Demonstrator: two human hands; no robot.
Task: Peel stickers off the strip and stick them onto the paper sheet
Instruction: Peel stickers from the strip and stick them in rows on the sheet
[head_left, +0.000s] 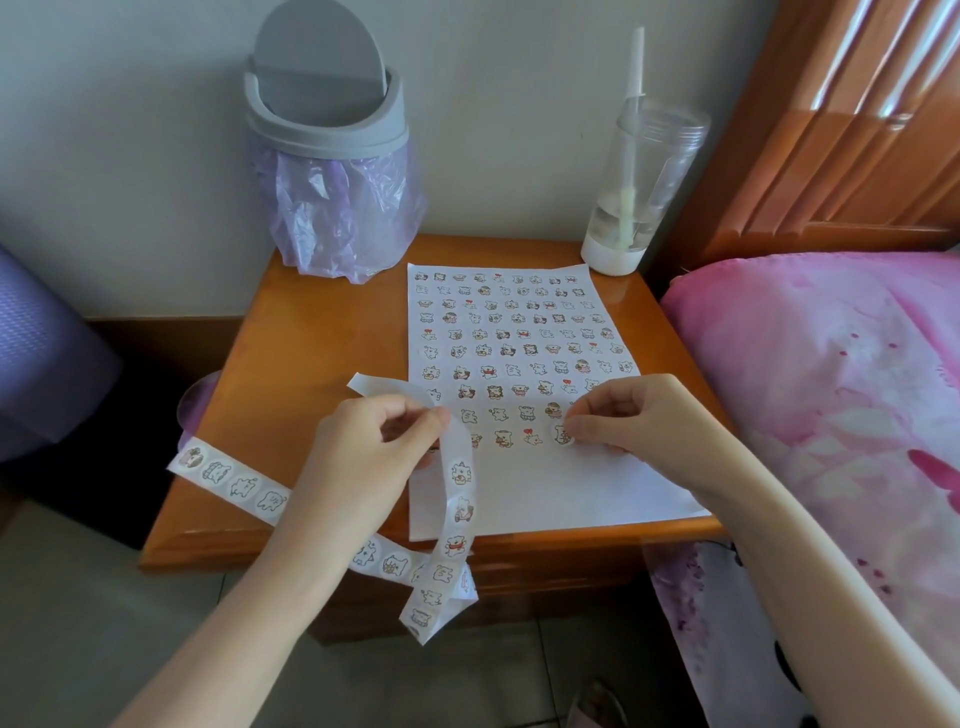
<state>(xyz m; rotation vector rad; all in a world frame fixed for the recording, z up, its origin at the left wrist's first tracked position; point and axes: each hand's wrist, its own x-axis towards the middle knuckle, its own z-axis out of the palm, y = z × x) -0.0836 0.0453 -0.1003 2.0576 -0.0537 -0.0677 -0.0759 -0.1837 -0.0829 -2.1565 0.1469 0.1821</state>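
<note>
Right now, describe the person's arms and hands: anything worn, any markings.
Both arms are bare. The left hand and right hand show no gloves, rings or markings. The left forearm and right forearm show no sleeves, watch or bracelet as far as the frame's edge. The nails are too small to judge.

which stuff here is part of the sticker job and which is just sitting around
Part of the job: sticker strip, gripped by the left hand; paper sheet; round sticker, pinched by the right hand.
Just lying about: grey bin; clear bottle with straw; pink bedding.
</note>
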